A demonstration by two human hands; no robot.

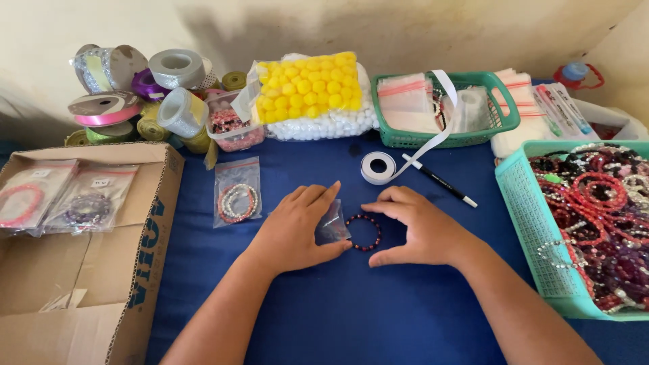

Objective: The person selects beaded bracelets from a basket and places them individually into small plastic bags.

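A small beaded bracelet [364,232] of dark and red beads is laid in a ring on the blue table [351,311], between both hands. A clear bag [332,224] is pinched by the left hand [297,230]; the right hand [416,226] is curved open beside the bracelet, nothing gripped.

A blue surface [351,311] carries everything. At the left lies an opened cardboard box [81,270] with two flat clear bags of bracelets [61,197] on its flap. Behind it, against the wall, stands a heap of ribbon spools [142,94] in silver, purple, pink and green. Beside them sit a clear tub of pink beads [233,128] and a bag of yellow pompoms [311,86] atop white ones. A packed bracelet bag [236,191] lies near the box. A green basket [446,108] holds small zip bags. A roll of white tape [377,167] and a black pen [439,180] lie before it. At the right, a turquoise basket [524,203] is heaped with bead bracelets.
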